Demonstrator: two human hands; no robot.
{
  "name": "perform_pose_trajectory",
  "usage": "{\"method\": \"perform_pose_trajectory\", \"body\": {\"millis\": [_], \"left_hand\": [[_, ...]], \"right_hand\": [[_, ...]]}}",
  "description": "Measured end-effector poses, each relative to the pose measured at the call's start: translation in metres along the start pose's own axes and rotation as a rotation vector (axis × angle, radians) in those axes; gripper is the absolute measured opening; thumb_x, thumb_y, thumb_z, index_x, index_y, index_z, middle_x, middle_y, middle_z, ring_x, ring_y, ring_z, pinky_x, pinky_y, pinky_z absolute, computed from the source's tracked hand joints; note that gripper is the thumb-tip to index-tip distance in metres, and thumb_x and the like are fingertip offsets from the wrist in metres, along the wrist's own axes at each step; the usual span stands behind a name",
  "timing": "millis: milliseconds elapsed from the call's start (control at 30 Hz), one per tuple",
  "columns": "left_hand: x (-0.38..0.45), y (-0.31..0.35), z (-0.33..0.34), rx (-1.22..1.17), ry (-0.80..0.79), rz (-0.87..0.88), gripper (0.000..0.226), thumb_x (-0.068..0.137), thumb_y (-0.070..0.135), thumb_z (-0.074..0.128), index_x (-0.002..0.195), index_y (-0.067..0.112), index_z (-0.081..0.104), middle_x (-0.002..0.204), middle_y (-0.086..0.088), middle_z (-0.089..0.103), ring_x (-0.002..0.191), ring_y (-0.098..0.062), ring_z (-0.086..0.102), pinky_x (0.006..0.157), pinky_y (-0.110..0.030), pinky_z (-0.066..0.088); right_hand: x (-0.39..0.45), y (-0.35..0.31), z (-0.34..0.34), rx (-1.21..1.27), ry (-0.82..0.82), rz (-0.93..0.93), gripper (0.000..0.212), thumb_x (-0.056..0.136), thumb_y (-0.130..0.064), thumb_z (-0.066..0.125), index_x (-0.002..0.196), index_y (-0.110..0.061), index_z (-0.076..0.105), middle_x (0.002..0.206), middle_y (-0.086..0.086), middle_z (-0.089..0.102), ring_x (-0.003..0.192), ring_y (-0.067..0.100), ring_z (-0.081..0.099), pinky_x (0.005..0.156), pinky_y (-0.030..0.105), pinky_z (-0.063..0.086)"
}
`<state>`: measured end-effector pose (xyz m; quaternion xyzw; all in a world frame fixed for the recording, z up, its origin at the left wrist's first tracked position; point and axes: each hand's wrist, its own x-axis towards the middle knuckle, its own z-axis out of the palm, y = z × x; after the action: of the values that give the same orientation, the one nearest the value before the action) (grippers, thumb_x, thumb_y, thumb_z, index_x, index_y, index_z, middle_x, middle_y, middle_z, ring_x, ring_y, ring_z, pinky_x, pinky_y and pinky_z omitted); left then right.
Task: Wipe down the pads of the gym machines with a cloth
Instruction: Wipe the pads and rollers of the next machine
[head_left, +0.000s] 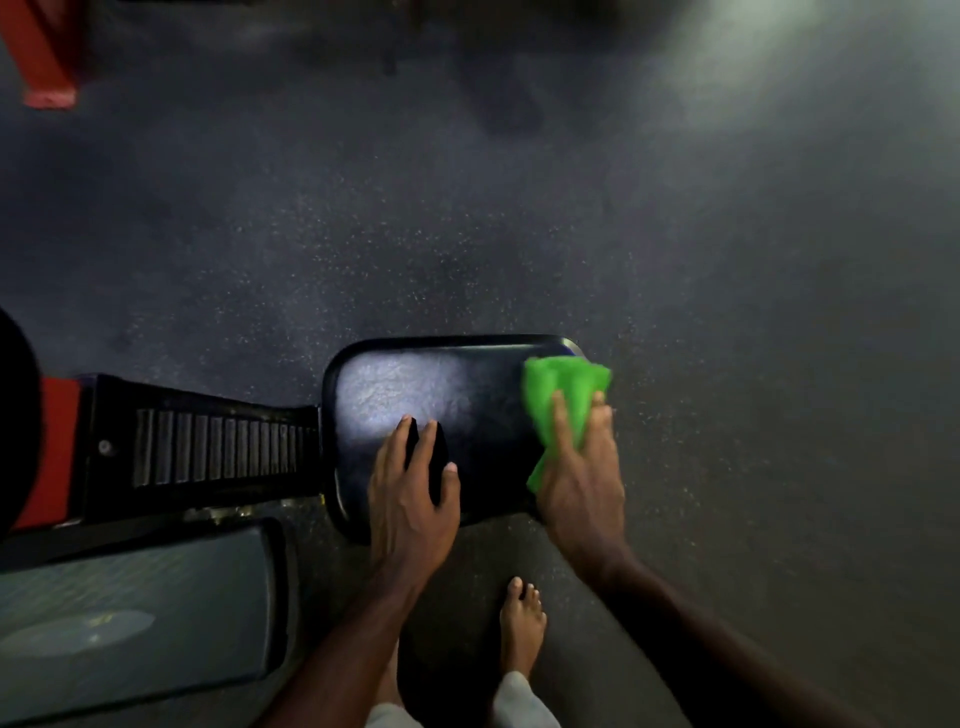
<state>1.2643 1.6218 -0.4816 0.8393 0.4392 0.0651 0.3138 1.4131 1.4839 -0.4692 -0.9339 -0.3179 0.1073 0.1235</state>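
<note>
Right hand (582, 467) pressing crumpled bright green cloth (563, 405) on glossy black padded seat (415, 387), left hand (410, 488) flat beside it, fingers straight, holding nothing

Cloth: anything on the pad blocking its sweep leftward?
Yes. The left hand rests flat on the pad near its front edge, left of the cloth held in the right hand. The far half looks bare.

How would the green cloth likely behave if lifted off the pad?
The green cloth is bunched and creased under the right hand, so it probably droops limply. It looks thin, likely light. On the smooth black pad it should slide easily.
</note>
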Motion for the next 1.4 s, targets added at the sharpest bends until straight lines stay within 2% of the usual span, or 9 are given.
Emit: {"method": "perform_pose_trajectory", "body": {"millis": [233, 367, 533, 667, 833, 967, 1133, 1267, 1400], "left_hand": [[-0.008, 0.012, 0.003, -0.023, -0.056, 0.026, 0.06, 0.094, 0.041, 0.053, 0.15, 0.021, 0.051, 0.163, -0.008, 0.036, 0.149, -0.028, 0.033, 0.12, -0.047, 0.033], [-0.012, 0.005, 0.006, -0.027, -0.044, 0.053, 0.061, 0.092, 0.041, 0.051, 0.15, 0.02, 0.051, 0.161, -0.01, 0.038, 0.146, -0.031, 0.036, 0.12, -0.046, 0.032], [-0.023, 0.001, 0.007, -0.042, -0.034, 0.037, 0.06, 0.095, 0.038, 0.054, 0.152, 0.021, 0.048, 0.161, -0.009, 0.039, 0.148, -0.03, 0.035, 0.121, -0.046, 0.031], [-0.02, -0.009, 0.004, -0.067, 0.002, 0.088, 0.067, 0.087, 0.035, 0.048, 0.151, 0.016, 0.049, 0.159, -0.012, 0.04, 0.145, -0.033, 0.039, 0.12, -0.048, 0.032], [-0.017, -0.007, 0.003, -0.072, 0.098, 0.068, 0.06, 0.092, 0.035, 0.053, 0.148, 0.014, 0.053, 0.157, -0.012, 0.044, 0.143, -0.032, 0.041, 0.117, -0.046, 0.035], [-0.012, -0.023, -0.005, -0.064, 0.147, 0.037, 0.06, 0.089, 0.029, 0.049, 0.146, 0.012, 0.054, 0.156, -0.014, 0.045, 0.14, -0.033, 0.042, 0.119, -0.045, 0.032], [-0.015, -0.043, -0.013, -0.103, 0.207, -0.038, 0.05, 0.098, 0.024, 0.05, 0.145, 0.009, 0.054, 0.155, -0.013, 0.046, 0.142, -0.033, 0.042, 0.119, -0.047, 0.032], [-0.014, -0.057, -0.017, -0.188, 0.252, -0.108, 0.049, 0.1, 0.024, 0.045, 0.145, 0.007, 0.054, 0.155, -0.016, 0.045, 0.143, -0.031, 0.041, 0.12, -0.04, 0.029], [-0.013, -0.057, -0.021, -0.268, 0.254, -0.157, 0.047, 0.103, 0.022, 0.043, 0.147, 0.008, 0.053, 0.156, -0.013, 0.045, 0.145, -0.025, 0.04, 0.12, -0.035, 0.029]], "right_hand": [[-0.033, 0.014, 0.002, 0.11, -0.019, 0.167, 0.103, 0.091, -0.003, 0.064, 0.165, -0.041, 0.003, 0.173, 0.01, -0.011, 0.159, 0.036, 0.001, 0.123, 0.052, 0.031], [-0.051, -0.002, 0.013, -0.035, -0.118, -0.387, 0.106, 0.084, -0.013, 0.066, 0.165, -0.038, 0.003, 0.174, 0.012, -0.006, 0.16, 0.035, -0.003, 0.127, 0.05, 0.018], [-0.055, -0.01, 0.013, 0.179, 0.026, 0.24, 0.083, 0.093, -0.009, 0.042, 0.166, -0.033, 0.01, 0.173, 0.015, -0.004, 0.159, 0.037, 0.002, 0.125, 0.055, 0.027], [-0.065, -0.016, 0.025, -0.027, -0.126, -0.502, 0.085, 0.092, -0.024, 0.053, 0.166, -0.035, 0.011, 0.174, 0.013, 0.002, 0.16, 0.033, 0.006, 0.125, 0.05, 0.026], [-0.062, -0.044, 0.033, 0.122, -0.004, 0.09, 0.082, 0.094, -0.013, 0.042, 0.166, -0.03, 0.008, 0.173, 0.016, -0.006, 0.16, 0.035, -0.002, 0.125, 0.055, 0.025], [-0.053, -0.049, 0.043, -0.025, -0.125, -0.505, 0.077, 0.096, -0.028, 0.051, 0.165, -0.032, 0.018, 0.172, 0.016, 0.01, 0.159, 0.034, 0.011, 0.126, 0.051, 0.024], [-0.035, -0.07, 0.042, 0.091, -0.011, 0.009, 0.074, 0.094, -0.023, 0.04, 0.165, -0.029, 0.021, 0.172, 0.018, 0.011, 0.159, 0.036, 0.009, 0.126, 0.055, 0.023], [-0.032, -0.081, 0.052, -0.041, -0.219, -0.707, 0.074, 0.091, -0.026, 0.043, 0.163, -0.033, 0.027, 0.17, 0.016, 0.021, 0.157, 0.034, 0.022, 0.127, 0.049, 0.022], [-0.005, -0.099, 0.04, 0.039, -0.079, -0.111, 0.07, 0.097, -0.02, 0.047, 0.163, -0.033, 0.026, 0.17, 0.017, 0.018, 0.159, 0.033, 0.015, 0.129, 0.05, 0.014]]}}
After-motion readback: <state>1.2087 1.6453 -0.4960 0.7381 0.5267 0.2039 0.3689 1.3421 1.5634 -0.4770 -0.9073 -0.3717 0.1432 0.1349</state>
